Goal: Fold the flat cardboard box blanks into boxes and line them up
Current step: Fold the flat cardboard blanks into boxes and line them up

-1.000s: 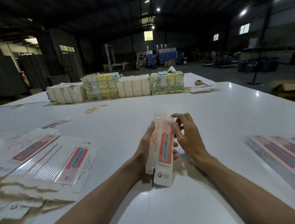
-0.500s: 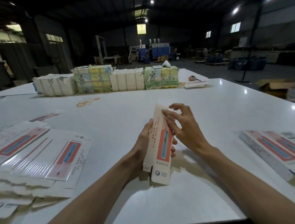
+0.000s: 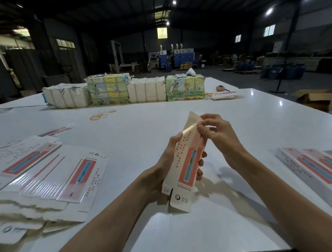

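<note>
A long white and coral box [image 3: 184,164] stands tilted above the white table [image 3: 141,140], partly formed, with its bottom flaps hanging loose. My left hand [image 3: 167,164] grips its middle from the left, thumb on the front, fingers wrapped behind. My right hand [image 3: 216,135] pinches the flap at its top end. A fanned pile of flat box blanks [image 3: 50,174] lies at the left. Folded boxes [image 3: 311,168] lie side by side at the right edge.
Wrapped bundles of blanks [image 3: 125,89] stand in a row across the far side of the table. Loose rubber bands [image 3: 103,114] lie in front of them. A tape roll [image 3: 220,88] and a few flat blanks [image 3: 223,95] sit at the far right.
My right hand has risen from the box's upper side to its top end and now pinches the flap there. The box has tilted slightly; my left hand keeps its grip.
</note>
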Tool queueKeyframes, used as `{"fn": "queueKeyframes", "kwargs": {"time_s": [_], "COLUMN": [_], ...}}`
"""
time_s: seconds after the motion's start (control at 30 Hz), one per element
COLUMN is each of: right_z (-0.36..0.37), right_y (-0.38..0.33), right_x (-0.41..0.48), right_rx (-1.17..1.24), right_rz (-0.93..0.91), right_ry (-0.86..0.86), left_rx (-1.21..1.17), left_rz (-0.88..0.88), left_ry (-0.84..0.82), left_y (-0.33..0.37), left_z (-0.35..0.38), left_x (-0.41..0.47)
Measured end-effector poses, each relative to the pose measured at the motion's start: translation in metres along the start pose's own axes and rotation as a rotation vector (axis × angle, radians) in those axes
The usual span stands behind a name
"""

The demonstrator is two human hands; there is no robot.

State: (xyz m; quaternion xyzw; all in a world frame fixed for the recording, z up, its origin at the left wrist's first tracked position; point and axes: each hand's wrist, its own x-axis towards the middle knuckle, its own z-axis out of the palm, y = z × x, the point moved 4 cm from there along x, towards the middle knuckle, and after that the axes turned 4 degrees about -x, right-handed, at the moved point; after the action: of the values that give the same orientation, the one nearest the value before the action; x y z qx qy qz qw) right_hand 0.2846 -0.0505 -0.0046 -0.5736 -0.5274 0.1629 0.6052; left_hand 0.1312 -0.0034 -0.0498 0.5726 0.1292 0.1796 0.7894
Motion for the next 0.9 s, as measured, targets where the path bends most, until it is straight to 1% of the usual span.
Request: {"fn": "queueKeyframes", "kwargs": {"time_s": [0.1,0.23,0.37,0.4,0.53,0.77,0.9], "right_z": [-0.006,-0.01,-0.007,-0.006,-0.009,-0.011,-0.008], "right_y": [-0.003,-0.005,-0.004,-0.004,-0.01,-0.016,-0.018], "right_x": [0.0,-0.001,-0.002,-0.002,-0.002,-0.005,-0.008], "right_rx": [0.114,0.209,0.271,0.242,-0.059,-0.082,-0.034], "right_rz": [0.02,0.031,0.045,0.038,-0.052,-0.064,-0.059], "right_ry": [-0.046,-0.102,-0.132,-0.125,-0.074,-0.017,-0.007], "left_rx": [0.025,0.012,0.009,0.016,0.044,0.046,0.029], "left_rz": [0.053,0.046,0.057,0.054,0.056,0.038,0.015], "left_ry": [-0.058,-0.11,-0.091,-0.078,-0.069,-0.118,-0.095], "left_y": [0.007,0.007,0.008,0.008,0.005,0.009,0.007], "left_z": [0.006,0.011,0.012,0.011,0.01,0.011,0.01], "left_x": [0.003,0.003,0.0,0.0,-0.005,-0.005,-0.001]}}
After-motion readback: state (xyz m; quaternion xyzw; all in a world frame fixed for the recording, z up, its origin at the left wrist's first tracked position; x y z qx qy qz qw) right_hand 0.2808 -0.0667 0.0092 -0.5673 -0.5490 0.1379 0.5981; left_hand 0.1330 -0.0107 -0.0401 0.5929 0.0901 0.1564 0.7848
